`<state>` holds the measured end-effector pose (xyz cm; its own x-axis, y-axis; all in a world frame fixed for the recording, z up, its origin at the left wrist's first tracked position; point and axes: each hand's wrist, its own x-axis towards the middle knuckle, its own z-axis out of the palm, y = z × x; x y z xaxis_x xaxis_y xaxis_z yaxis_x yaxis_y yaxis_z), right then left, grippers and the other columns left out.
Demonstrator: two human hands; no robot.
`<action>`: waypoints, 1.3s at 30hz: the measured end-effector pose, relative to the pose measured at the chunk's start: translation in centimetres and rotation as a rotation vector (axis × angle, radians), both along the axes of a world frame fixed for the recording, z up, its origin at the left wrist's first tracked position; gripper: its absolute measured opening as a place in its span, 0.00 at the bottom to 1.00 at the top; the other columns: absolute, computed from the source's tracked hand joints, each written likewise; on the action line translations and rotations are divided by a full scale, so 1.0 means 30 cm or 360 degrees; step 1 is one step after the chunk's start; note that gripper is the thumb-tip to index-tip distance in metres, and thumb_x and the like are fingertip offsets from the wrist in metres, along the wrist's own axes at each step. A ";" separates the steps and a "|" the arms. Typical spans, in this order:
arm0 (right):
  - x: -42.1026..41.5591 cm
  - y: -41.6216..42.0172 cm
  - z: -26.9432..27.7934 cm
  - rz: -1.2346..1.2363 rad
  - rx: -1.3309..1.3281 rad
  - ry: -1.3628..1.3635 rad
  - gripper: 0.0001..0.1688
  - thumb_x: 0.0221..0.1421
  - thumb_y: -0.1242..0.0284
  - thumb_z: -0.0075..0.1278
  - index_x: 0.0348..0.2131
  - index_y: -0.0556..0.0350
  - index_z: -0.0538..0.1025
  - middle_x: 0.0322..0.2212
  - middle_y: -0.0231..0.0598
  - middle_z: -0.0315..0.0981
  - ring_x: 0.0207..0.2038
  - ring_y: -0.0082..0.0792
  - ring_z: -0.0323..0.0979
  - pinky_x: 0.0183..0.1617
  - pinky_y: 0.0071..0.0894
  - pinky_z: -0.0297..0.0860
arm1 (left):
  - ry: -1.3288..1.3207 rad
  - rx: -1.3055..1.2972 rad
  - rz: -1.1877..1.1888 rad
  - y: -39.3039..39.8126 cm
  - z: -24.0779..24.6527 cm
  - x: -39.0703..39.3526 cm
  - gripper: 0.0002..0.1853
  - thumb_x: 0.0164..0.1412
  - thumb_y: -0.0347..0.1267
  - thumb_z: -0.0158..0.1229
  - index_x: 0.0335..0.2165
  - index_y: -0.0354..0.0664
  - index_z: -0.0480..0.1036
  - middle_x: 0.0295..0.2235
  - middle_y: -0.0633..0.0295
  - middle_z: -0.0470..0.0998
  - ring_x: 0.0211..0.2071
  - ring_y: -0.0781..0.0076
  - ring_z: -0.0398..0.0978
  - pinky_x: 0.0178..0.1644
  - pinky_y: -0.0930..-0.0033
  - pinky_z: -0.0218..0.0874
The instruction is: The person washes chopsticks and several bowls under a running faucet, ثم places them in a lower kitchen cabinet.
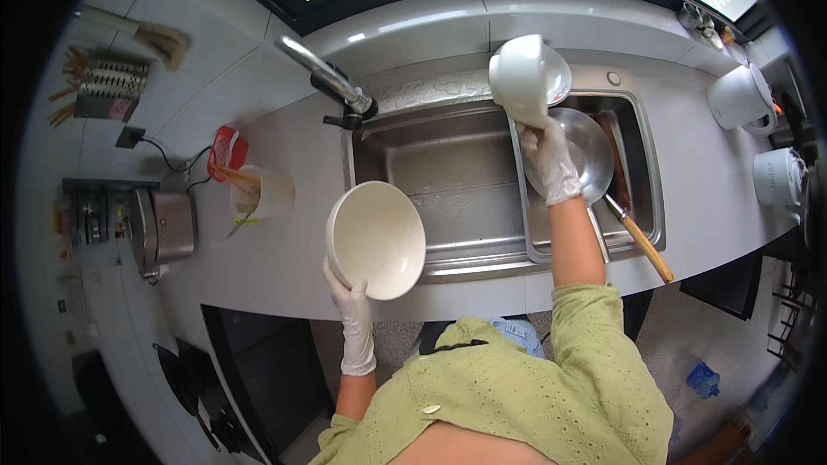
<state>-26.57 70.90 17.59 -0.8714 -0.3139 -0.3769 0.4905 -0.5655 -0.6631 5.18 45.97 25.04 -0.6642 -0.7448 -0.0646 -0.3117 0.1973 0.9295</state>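
My left hand (352,303), in a thin white glove, grips the lower rim of a large white bowl (376,240), its hollow facing up, over the counter's edge left of the sink. Gloved too, my right hand (548,152) holds a smaller white bowl (522,77) tipped on its side at the back of the sink. Just behind that one, another white bowl (558,74) shows in part. Below my right hand a metal pan (591,148) lies in the right basin, beside a wooden-handled utensil (639,239) whose handle sticks out over the front rim.
The steel left basin (452,174) has a chrome faucet (323,71) at its back left corner. Left on the counter stand a container of utensils (271,192) and a red container (227,152). A white kettle (740,98) and a pale appliance (777,176) are at the right.
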 end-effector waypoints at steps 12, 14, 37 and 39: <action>0.557 -0.185 0.171 0.0808 0.0281 -0.0007 0.22 0.46 0.77 0.41 0.43 0.66 0.62 0.21 0.39 0.67 0.08 0.19 0.59 0.05 0.14 0.55 | 0.0147 0.0647 -0.0004 -0.047 -0.082 -0.091 0.37 0.39 0.22 0.46 0.53 0.37 0.53 0.47 0.53 0.62 0.49 0.56 0.62 0.54 0.65 0.53; 0.561 -0.194 0.222 0.0878 0.0577 0.0218 0.23 0.47 0.77 0.37 0.46 0.64 0.61 0.20 0.37 0.67 0.07 0.18 0.58 0.06 0.16 0.55 | 0.0275 0.0965 -0.0025 -0.031 -0.169 -0.069 0.32 0.45 0.25 0.46 0.53 0.35 0.54 0.47 0.54 0.64 0.49 0.60 0.63 0.53 0.68 0.56; -0.203 0.767 0.077 -0.0918 0.0811 -0.0256 0.12 0.48 0.76 0.40 0.35 0.60 0.69 0.20 0.43 0.72 0.14 0.27 0.68 0.13 0.23 0.65 | 0.0306 0.1086 0.0030 0.059 -0.197 -0.036 0.37 0.32 0.24 0.46 0.49 0.28 0.57 0.44 0.50 0.66 0.46 0.55 0.66 0.50 0.60 0.60; -0.333 0.950 -0.029 -0.1359 0.0793 -0.0310 0.16 0.49 0.73 0.42 0.39 0.62 0.67 0.25 0.46 0.72 0.19 0.31 0.72 0.16 0.24 0.66 | 0.0355 0.1109 0.0036 0.051 -0.242 -0.032 0.36 0.33 0.24 0.45 0.49 0.28 0.57 0.45 0.49 0.65 0.47 0.55 0.66 0.51 0.58 0.61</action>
